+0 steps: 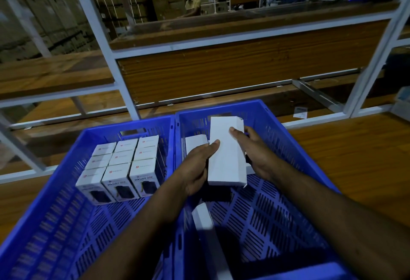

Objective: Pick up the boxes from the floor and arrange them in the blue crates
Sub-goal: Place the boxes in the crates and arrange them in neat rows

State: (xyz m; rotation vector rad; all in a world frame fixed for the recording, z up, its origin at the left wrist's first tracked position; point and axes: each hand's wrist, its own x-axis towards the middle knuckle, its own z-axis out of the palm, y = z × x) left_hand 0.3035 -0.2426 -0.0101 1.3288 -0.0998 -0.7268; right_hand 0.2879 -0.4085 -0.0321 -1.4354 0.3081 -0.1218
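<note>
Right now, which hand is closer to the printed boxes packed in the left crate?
Left. The left hand grips the white box's near-left edge, just across the crate wall from the printed boxes in the left crate. The right hand holds the white box's far side, farther away.

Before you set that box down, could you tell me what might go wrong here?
The white box is held by both hands, left and right, over the right crate. Its end flap looks loose, so it may open. Another box lies askew below and might get knocked or block a neat row.
</note>
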